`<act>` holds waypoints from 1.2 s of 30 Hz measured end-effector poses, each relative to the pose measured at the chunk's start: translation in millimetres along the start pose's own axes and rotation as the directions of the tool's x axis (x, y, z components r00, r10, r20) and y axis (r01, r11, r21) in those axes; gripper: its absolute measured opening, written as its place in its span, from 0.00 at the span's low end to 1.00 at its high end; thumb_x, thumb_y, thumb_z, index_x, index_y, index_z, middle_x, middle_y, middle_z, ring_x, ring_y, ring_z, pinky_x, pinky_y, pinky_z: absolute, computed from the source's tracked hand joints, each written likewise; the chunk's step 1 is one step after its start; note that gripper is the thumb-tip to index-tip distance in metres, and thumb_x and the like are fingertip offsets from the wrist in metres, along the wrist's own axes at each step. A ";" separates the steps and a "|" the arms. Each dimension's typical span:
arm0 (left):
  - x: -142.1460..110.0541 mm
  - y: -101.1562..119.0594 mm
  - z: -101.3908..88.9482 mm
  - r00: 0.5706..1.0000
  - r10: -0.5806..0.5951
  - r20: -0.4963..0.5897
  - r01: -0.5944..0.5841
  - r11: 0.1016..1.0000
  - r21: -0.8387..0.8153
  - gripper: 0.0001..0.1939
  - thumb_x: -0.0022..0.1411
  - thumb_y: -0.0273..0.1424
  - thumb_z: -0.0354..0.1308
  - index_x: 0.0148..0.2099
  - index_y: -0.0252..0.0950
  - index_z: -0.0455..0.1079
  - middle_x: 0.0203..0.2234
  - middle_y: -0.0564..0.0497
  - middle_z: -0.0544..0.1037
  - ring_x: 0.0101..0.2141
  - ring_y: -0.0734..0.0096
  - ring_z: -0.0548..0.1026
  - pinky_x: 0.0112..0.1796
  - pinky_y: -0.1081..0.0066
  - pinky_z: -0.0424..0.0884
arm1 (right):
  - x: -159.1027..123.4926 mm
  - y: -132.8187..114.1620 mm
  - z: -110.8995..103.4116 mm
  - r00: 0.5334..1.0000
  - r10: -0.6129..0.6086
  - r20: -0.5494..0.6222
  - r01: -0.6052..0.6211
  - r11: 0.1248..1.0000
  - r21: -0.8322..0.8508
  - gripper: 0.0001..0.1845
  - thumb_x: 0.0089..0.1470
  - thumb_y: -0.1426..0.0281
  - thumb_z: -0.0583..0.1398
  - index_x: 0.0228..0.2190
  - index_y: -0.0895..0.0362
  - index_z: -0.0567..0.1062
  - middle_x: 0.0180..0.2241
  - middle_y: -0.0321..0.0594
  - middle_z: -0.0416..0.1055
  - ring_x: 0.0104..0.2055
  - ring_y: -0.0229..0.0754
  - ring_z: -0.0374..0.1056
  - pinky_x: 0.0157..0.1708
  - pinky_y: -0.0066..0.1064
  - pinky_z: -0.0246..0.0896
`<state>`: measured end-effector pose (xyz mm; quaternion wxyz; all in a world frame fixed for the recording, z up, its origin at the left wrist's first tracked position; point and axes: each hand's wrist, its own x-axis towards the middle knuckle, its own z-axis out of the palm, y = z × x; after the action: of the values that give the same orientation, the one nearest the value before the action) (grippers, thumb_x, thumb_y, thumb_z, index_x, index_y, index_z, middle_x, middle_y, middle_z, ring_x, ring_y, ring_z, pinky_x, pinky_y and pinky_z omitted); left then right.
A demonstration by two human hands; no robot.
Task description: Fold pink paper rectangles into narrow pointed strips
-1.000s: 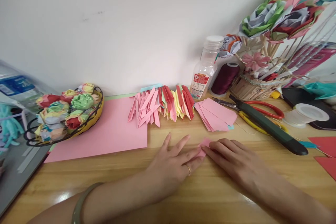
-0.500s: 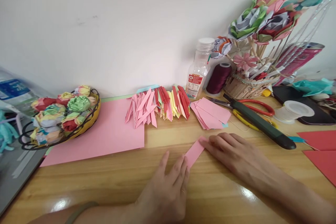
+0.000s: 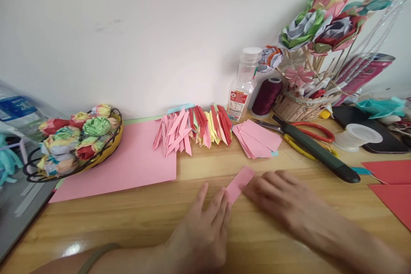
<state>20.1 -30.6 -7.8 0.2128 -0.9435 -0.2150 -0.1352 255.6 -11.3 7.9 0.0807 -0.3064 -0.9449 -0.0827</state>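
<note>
A narrow folded pink paper strip lies on the wooden table, slanting up to the right. My left hand rests flat with its fingers stretched out, the fingertips pressing on the strip's lower end. My right hand lies on the table just right of the strip, blurred by motion, fingers extended and touching the strip's right edge. Neither hand grips anything.
A large pink sheet, a row of folded paper pieces and a stack of pink squares lie behind. A basket of paper roses sits left. Bottle, thread spool, flower basket, scissors, black tool, red paper right.
My left hand has drawn back toward me and the folded strip has come into full view. My right hand slid down along the strip's edge and is now blurred.
</note>
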 end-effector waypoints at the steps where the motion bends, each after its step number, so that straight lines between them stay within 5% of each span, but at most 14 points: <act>1: -0.4 -0.1 0.0 1.000 0.008 0.008 -0.008 1.000 0.005 0.18 0.64 0.22 0.41 0.47 0.26 0.70 0.46 0.40 0.74 0.49 0.52 0.69 0.48 0.47 0.58 | 2.2 -4.9 -0.5 0.999 -0.034 -0.020 0.034 0.999 0.014 0.20 0.62 0.74 0.40 0.43 0.59 0.70 0.34 0.41 0.67 0.35 0.43 0.60 0.34 0.37 0.55; 21: -5.0 0.2 -2.3 1.000 0.025 0.017 -0.025 1.000 0.013 0.15 0.64 0.23 0.45 0.46 0.25 0.70 0.43 0.38 0.75 0.47 0.52 0.70 0.49 0.44 0.57 | -9.6 28.8 2.3 0.992 0.124 0.023 -0.125 0.992 0.010 0.20 0.63 0.74 0.42 0.47 0.57 0.69 0.37 0.43 0.70 0.39 0.43 0.64 0.36 0.38 0.56; 26: -3.8 -1.1 1.7 0.999 -0.039 0.003 0.039 0.999 -0.016 0.15 0.65 0.24 0.43 0.47 0.28 0.70 0.45 0.41 0.74 0.49 0.55 0.69 0.51 0.45 0.54 | -2.3 13.6 -4.2 0.992 0.090 -0.092 -0.091 0.996 -0.004 0.20 0.62 0.74 0.42 0.50 0.60 0.66 0.37 0.45 0.70 0.38 0.43 0.64 0.36 0.37 0.58; 30: -1.8 -4.1 7.5 0.992 -0.093 0.088 0.097 0.995 -0.040 0.16 0.68 0.29 0.43 0.53 0.36 0.65 0.50 0.44 0.71 0.51 0.56 0.67 0.51 0.43 0.54 | 6.7 -2.9 -4.5 0.999 -0.037 -0.030 0.038 0.999 0.032 0.19 0.62 0.74 0.43 0.48 0.61 0.68 0.33 0.44 0.70 0.34 0.43 0.63 0.32 0.37 0.58; 36: -1.0 -6.3 9.6 0.995 -0.096 -0.004 0.096 0.994 -0.054 0.18 0.68 0.24 0.38 0.50 0.31 0.68 0.48 0.46 0.73 0.55 0.60 0.62 0.55 0.42 0.42 | 2.7 4.2 1.1 0.998 0.032 -0.061 -0.036 0.997 -0.074 0.17 0.59 0.77 0.45 0.44 0.63 0.70 0.40 0.48 0.70 0.41 0.46 0.64 0.36 0.39 0.61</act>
<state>17.9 -21.4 -14.4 0.1812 -0.9370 -0.2559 -0.1542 255.8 -6.3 7.8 0.0985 -0.3226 -0.9329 -0.1260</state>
